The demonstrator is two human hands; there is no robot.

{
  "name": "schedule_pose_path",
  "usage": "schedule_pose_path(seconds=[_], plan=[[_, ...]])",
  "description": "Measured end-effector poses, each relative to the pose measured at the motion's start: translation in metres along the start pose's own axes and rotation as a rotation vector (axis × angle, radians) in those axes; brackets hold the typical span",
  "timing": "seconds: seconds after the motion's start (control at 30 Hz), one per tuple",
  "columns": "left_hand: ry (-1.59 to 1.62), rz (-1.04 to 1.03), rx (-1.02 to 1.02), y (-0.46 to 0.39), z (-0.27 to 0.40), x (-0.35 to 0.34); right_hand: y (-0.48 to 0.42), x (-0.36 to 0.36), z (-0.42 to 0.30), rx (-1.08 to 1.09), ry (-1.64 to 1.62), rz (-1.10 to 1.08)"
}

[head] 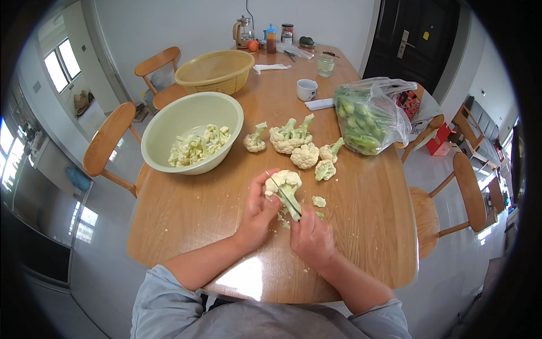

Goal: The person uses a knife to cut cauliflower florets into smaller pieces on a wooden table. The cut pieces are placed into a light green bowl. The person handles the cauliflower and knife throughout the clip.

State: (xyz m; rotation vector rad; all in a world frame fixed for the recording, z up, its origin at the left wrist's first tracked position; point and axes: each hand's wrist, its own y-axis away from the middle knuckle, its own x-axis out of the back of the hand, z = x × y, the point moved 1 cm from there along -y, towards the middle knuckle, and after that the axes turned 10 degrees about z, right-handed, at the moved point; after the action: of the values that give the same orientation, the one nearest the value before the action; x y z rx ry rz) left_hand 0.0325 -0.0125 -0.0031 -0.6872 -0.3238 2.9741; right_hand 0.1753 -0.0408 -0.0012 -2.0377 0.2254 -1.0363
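Observation:
Near the front of the wooden table [190, 224], my left hand [259, 207] grips a cauliflower floret [289, 182] by its side. My right hand [312, 237] is closed on a knife, its handle mostly hidden in the fist. The thin knife blade [283, 193] lies lengthwise against the floret's head and stem. Beyond my hands rest several cauliflower pieces [305, 156], large and small. A small cut piece [319, 201] lies right of the floret. To the left, a pale green basin [154, 140] holds many small florets [199, 146].
A yellow plastic basket [211, 68] stands behind the basin. At the right, a clear plastic bag [372, 123] contains green vegetables. A white cup [307, 90], a glass jar [325, 66] and a glass kettle [243, 31] stand farther back. Wooden chairs flank the table.

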Motion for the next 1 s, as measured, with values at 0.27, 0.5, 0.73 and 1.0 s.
schedule_pose_path(seconds=[0.27, 0.5, 0.73, 1.0], plan=[[0.318, -0.013, 0.12, 0.005, -0.006, -0.009, 0.001, -0.003, 0.006, 0.058, -0.02, 0.077], [0.31, -0.035, 0.122, 0.007, -0.006, -0.009, 0.001, -0.005, 0.009, 0.114, -0.061, 0.117], [0.303, -0.024, 0.102, 0.01, -0.003, -0.01, 0.001, -0.003, 0.008, 0.15, -0.032, 0.149], [0.075, 0.029, -0.105, 0.01, -0.004, -0.008, 0.002, -0.004, 0.009, 0.077, -0.095, 0.082]])
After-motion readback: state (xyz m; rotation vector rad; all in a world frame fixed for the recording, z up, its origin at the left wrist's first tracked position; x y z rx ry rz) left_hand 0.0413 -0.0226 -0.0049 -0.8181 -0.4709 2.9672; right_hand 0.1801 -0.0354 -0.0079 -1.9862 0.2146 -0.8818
